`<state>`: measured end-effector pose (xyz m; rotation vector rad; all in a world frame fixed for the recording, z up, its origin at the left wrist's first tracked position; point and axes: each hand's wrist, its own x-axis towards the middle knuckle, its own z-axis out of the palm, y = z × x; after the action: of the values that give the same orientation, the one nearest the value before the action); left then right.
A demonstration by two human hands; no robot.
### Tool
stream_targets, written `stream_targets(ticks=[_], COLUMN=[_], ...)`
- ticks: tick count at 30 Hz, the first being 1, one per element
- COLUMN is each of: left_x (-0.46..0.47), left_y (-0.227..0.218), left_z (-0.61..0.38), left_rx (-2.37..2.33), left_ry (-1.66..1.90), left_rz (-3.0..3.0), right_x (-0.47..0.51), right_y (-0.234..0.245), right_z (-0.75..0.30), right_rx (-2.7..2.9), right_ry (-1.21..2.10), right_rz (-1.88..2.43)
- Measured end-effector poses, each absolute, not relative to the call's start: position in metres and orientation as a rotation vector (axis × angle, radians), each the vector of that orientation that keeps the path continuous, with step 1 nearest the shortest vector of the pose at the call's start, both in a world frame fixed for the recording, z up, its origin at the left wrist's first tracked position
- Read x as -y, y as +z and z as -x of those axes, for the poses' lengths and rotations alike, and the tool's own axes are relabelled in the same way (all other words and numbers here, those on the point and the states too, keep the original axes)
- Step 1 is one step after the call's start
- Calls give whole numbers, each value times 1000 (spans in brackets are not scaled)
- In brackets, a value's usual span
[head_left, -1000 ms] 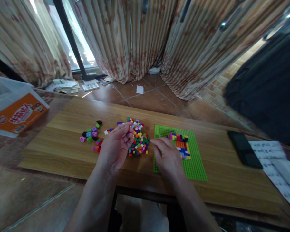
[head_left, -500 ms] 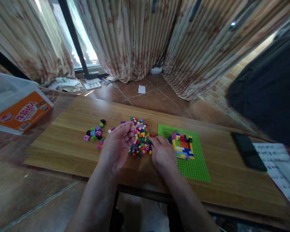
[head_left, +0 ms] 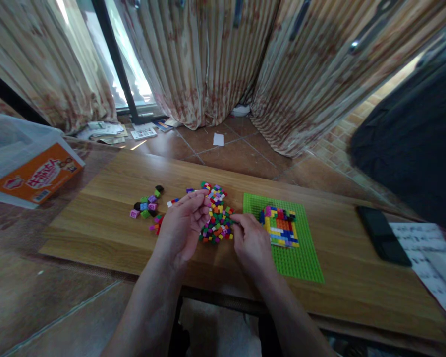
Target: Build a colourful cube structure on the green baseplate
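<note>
My left hand and right hand: both bare, fingers slender with rounded tips. Left forearm and right forearm also bare as far as the frame runs, narrow at the wrist, broadening toward the elbow. Faint lines at my left wrist; low knuckle ridges on the right. Below, my dark legwear, near black; weave and seams too dim to make out.

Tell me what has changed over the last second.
The right hand shifted left, uncovering the left side of the brick build, and now meets the brick pile; whether it grips a brick is unclear. The left hand stayed cupped; build and green baseplate stayed put.
</note>
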<state>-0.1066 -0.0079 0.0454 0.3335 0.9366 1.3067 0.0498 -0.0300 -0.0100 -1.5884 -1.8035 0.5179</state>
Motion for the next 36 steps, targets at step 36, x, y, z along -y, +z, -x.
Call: stream_targets(ticks=[36], left_x=[16], left_y=[30], left_z=[72], left_rx=[-984], left_ry=[1021], left_rz=[-1503], right_x=[52], right_y=[12], right_z=[-74], right_rx=[1470], right_ry=[499], right_rz=[1326])
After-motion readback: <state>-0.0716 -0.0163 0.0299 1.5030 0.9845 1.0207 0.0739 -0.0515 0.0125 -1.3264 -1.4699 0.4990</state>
